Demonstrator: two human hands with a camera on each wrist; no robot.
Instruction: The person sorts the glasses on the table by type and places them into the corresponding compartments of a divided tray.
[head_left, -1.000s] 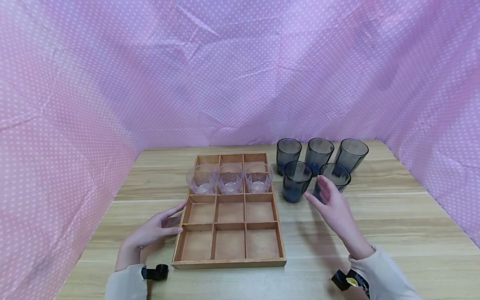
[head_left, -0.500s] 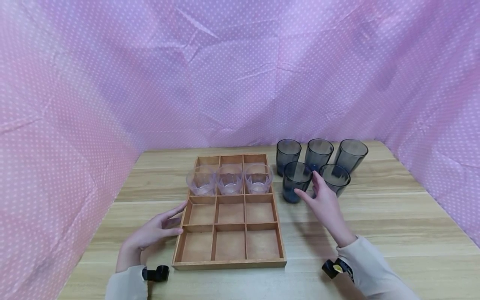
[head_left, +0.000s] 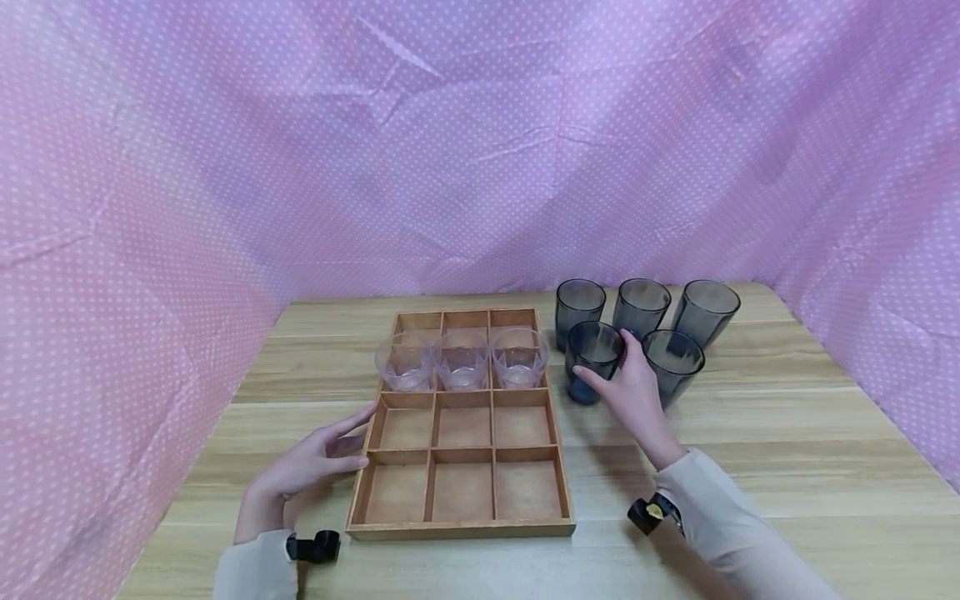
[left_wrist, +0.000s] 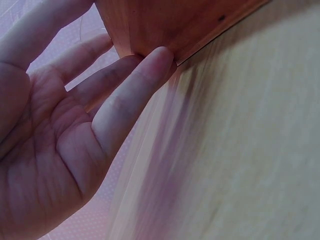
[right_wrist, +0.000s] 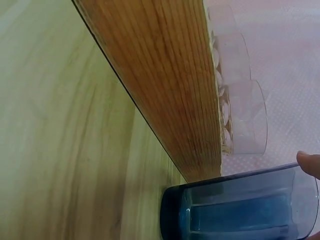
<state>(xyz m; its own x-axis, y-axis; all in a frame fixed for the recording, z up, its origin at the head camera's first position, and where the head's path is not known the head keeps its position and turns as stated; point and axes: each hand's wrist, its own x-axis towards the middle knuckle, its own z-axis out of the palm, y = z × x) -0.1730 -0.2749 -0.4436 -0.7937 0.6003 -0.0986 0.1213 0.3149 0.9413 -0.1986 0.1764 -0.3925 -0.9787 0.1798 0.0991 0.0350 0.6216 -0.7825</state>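
Observation:
My right hand (head_left: pixel 628 387) is around a dark tinted drinking glass (head_left: pixel 595 343), thumb across its near side and fingers along its right. In the right wrist view, the thumb (right_wrist: pixel 310 164) lies at the upper part of that glass (right_wrist: pixel 240 210), which stands upright on the table. My left hand (head_left: pixel 311 457) touches the left side of a divided wooden tray (head_left: pixel 461 530). Its fingers are fairly straight, with fingertips (left_wrist: pixel 159 60) against the tray's outer wall (left_wrist: pixel 175 25) in the left wrist view. Three clear cups (head_left: pixel 462 362) sit in a row of the tray's compartments.
Several more dark glasses stand close by: one to the right (head_left: pixel 675 358) of my right hand, and a back row with a left (head_left: pixel 577 317), middle (head_left: pixel 641 308) and right glass (head_left: pixel 705 312). Pink dotted cloth (head_left: pixel 480 167) hangs around the wooden table (head_left: pixel 787 433).
My right hand has moved left from beside the front glasses and come around the left one of them. The left hand and the tray have kept their places.

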